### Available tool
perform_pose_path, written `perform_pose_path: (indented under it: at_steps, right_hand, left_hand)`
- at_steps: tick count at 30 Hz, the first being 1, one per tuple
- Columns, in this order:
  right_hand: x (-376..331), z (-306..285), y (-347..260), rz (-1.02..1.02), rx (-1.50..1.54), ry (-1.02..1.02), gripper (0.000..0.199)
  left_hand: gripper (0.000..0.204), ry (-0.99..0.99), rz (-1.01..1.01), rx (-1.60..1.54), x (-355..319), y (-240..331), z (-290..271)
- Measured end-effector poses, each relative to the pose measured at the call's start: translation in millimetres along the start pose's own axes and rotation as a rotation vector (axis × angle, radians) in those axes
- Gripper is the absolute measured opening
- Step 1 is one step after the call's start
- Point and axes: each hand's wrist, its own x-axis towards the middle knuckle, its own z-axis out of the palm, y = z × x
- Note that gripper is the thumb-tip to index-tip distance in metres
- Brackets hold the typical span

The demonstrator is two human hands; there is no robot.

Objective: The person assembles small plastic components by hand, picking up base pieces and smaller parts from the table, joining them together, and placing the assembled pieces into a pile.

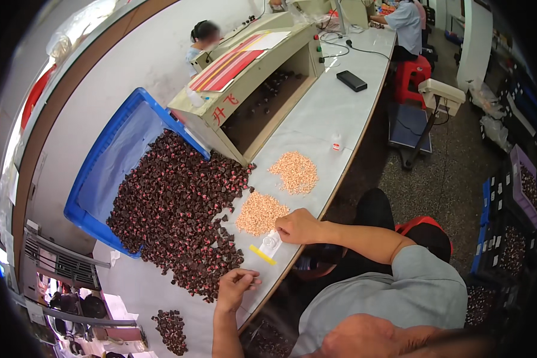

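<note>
My right hand [299,227] rests at the table's near edge with its fingers curled closed. Whatever it may hold is hidden. It touches or nearly touches a small white piece with a round clear part [271,243], beside a yellow strip [262,255]. Just beyond lies a heap of tiny pale-orange parts [258,213], with a second such heap [296,173] farther off. My left hand [238,287] is held by the front edge of a big pile of small dark parts with pink spots [173,203]. Its thumb and fingers are pinched together; anything between them is too small to make out.
The dark pile spills from a tipped blue tray [89,185]. A beige box-shaped machine [244,83] stands behind it. A small dark pile [170,332], a small bottle [336,142] and a black flat device [352,80] lie on the table [316,125]. Other people sit farther back.
</note>
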Motion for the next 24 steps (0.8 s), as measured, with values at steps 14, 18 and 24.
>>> perform_pose_path:
  at_steps: [14, 18, 24]
  right_hand:
    - [-22.9, 29.2, -72.8, 0.0, 0.688, 0.131, 0.008]
    - [-23.4, 25.6, -80.5, -0.018, 0.702, 0.137, 0.008]
    - [-25.7, 25.1, -85.4, 0.012, 0.71, 0.146, 0.007]
  left_hand:
    - [0.023, -0.282, -0.077, -0.191, 33.2, -18.1, 9.4]
    - [0.023, -0.29, -0.09, -0.234, 32.1, -19.2, 9.8]
    - [0.024, -0.303, -0.108, -0.239, 26.9, -14.3, 14.4]
